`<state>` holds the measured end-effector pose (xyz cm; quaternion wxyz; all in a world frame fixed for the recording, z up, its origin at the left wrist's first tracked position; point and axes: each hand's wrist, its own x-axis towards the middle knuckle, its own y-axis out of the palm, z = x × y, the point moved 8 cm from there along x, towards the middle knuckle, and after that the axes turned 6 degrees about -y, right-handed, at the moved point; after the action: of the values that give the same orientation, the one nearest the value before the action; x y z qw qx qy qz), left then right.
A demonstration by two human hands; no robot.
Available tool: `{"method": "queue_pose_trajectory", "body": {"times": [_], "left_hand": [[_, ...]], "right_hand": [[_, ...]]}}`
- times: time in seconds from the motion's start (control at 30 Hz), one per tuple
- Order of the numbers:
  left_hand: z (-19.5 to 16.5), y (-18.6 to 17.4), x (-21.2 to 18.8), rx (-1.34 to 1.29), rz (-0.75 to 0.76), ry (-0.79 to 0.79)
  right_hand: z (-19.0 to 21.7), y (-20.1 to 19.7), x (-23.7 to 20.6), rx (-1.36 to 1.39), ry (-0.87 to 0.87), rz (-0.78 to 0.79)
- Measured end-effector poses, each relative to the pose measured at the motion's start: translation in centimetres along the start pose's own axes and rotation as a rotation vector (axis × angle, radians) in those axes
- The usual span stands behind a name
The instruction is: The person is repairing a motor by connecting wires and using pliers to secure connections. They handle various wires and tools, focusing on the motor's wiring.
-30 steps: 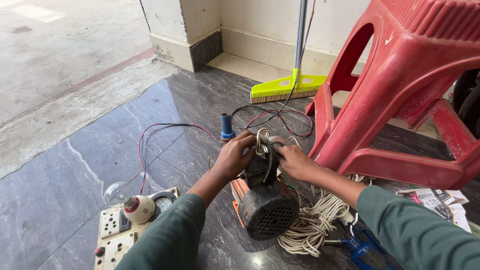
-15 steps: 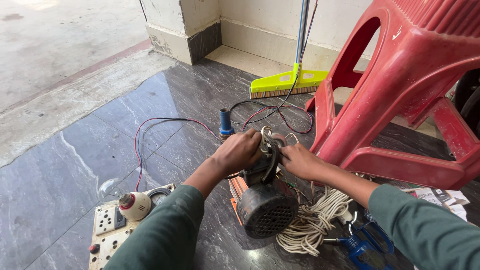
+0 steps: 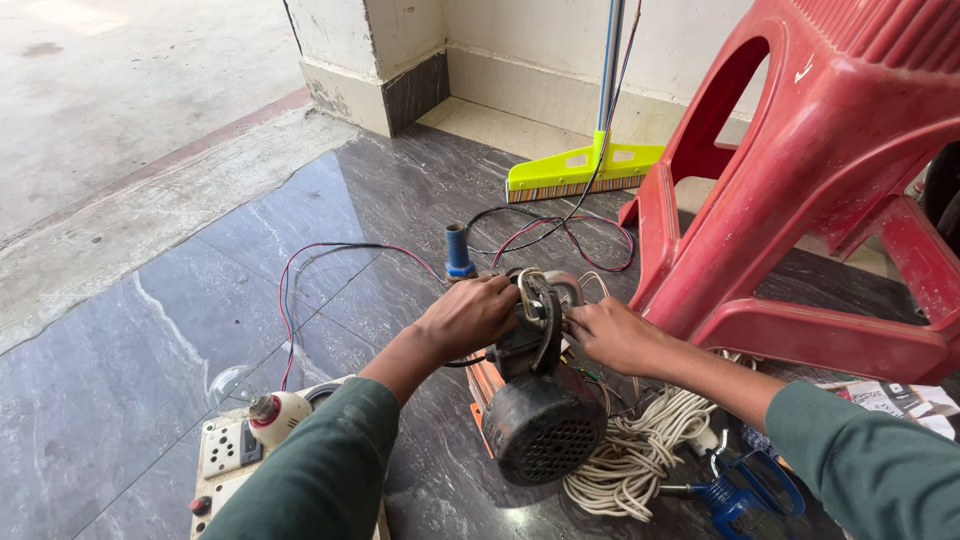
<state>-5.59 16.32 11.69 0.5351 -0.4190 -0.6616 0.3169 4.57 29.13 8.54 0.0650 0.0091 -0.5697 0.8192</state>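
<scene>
Head view, motor [image 3: 540, 415] between left hand [image 3: 470, 315], right hand [image 3: 612, 335]

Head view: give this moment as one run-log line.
left hand: on motor top | right hand: at motor's right side | motor: on dark floor | white cable coil: beside motor

One motor [image 3: 540, 410], one red chair [image 3: 830, 170], one broom [image 3: 585, 170], one cord coil [image 3: 630, 460].
</scene>
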Motion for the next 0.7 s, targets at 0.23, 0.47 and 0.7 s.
{"method": "queue_pose_trajectory", "body": {"times": [0.23,0.47,0.7], "left_hand": [[0.8,-0.4,-1.1,-0.056,-0.006,-0.049],[0.2,0.0,0.1,-0.195,-0.21,-0.121],[0.8,0.6,1.0,-0.394,-0.047,-0.177]], "right_hand": [[-0.6,1.3,0.4,0.017,0.013,0.005],[-1.5,1.6,0.1,0.126,-0.031,-0.104],[-2.3,2.0,0.0,0.142,-0.003,-0.01]]}}
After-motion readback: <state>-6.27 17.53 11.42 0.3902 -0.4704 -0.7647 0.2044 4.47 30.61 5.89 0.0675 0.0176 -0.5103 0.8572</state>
